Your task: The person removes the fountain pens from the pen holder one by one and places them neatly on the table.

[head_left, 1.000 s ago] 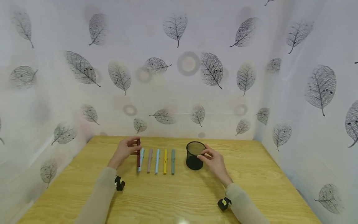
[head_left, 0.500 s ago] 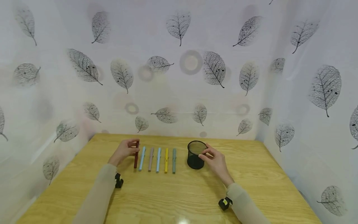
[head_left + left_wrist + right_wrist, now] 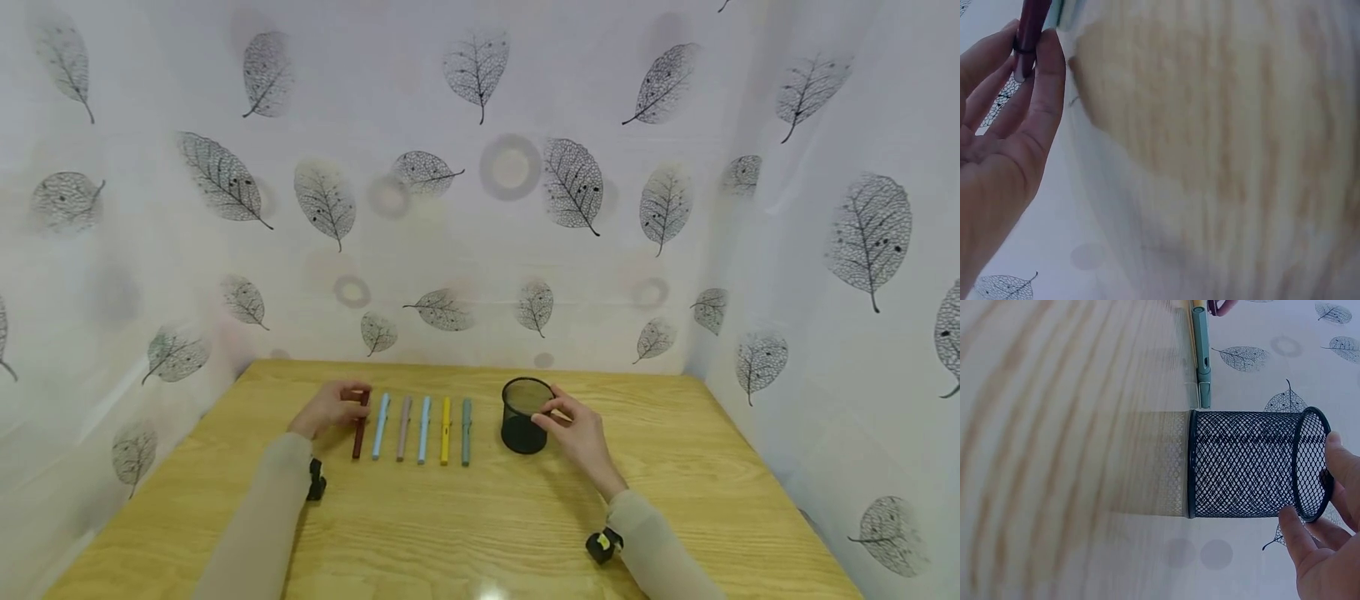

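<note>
My left hand [image 3: 333, 407] pinches a dark red pen [image 3: 358, 437] near its far end, at the left of a row of pens. In the left wrist view the thumb and fingers are on either side of the pen [image 3: 1032, 24]. Beside it lie a light blue pen [image 3: 381, 427], a mauve pen [image 3: 404, 429], another light blue pen [image 3: 424, 431], a yellow pen [image 3: 446, 432] and a grey-green pen [image 3: 467, 433]. My right hand [image 3: 581, 433] grips the rim of a black mesh pen holder [image 3: 1244, 464], which stands upright on the table with no pens visible inside.
The wooden table [image 3: 450, 533] reaches back to a white leaf-print curtain [image 3: 465, 250], which also hangs along both sides. The pen holder stands just right of the grey-green pen.
My left hand has moved the dark red pen left, off the nearby light blue pen, and lowered it to lie roughly in line with the row. The right hand and holder stay put.
</note>
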Demonstrator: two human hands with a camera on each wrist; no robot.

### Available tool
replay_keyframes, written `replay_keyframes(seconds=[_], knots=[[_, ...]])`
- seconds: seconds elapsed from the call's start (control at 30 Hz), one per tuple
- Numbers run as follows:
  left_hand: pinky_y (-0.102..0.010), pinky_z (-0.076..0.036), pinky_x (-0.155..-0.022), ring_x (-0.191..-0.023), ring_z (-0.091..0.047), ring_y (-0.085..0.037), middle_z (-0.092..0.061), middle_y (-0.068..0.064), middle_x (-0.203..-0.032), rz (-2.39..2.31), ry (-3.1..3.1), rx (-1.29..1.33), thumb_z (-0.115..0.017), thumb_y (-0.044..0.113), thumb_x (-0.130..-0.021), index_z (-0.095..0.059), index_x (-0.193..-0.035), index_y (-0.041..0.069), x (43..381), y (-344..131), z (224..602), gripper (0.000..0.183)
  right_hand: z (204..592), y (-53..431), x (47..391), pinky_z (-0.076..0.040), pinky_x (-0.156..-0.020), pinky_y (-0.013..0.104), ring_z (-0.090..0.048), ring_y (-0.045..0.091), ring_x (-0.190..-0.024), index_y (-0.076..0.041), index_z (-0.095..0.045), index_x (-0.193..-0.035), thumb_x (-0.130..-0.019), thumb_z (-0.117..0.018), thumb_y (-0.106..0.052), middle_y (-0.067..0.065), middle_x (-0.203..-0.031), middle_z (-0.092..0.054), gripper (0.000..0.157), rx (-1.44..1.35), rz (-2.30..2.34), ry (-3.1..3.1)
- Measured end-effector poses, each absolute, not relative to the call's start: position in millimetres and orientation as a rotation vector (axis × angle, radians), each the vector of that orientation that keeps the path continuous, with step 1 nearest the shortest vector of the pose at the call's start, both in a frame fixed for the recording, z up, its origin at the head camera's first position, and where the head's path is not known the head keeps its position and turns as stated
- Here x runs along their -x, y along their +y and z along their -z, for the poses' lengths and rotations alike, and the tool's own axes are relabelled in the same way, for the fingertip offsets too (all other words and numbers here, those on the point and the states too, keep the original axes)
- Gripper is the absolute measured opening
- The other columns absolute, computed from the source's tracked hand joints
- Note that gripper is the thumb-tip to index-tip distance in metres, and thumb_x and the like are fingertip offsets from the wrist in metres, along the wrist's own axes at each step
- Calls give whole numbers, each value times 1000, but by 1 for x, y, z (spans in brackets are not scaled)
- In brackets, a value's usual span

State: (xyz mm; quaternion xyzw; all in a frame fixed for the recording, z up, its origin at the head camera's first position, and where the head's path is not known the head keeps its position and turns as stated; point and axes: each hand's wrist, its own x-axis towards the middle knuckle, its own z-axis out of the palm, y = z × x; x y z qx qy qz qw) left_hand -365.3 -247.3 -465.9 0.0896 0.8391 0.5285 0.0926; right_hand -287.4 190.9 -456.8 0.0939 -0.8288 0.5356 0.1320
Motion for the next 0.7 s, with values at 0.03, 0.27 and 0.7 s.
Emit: replay_keyframes(seconds=[0.03,0.27,0.7], knots=[[-37,-60,-79,-95,-69,-27,-49,-37,-133,-1559,2491,-269,-63,-2,-92,-44,-139,-11,366,-247,467,52,457,191,287,-55,-93,33,-54,31,-129,-7,-69,-95,-85,-77,-22,13,-149,-47,19,-274,-1555,-2405],[-39,-60,-78,-95,-69,-26,-50,-37,-133,-1500,2528,-266,-62,-1,-93,-45,-139,-11,366,-246,467,50,453,190,285,-55,-93,35,-54,33,-129,-7,-69,-93,-85,-77,-18,14,-148,-48,16,-270,-1547,-2393],[-35,-60,-77,-92,-68,-23,-52,-33,-134,-1449,2580,-205,-65,-4,-90,-53,-131,-11,365,-245,468,43,455,191,287,-55,-92,33,-54,31,-129,-9,-69,-94,-84,-78,-20,12,-148,-49,17,-259,-1534,-2412]])
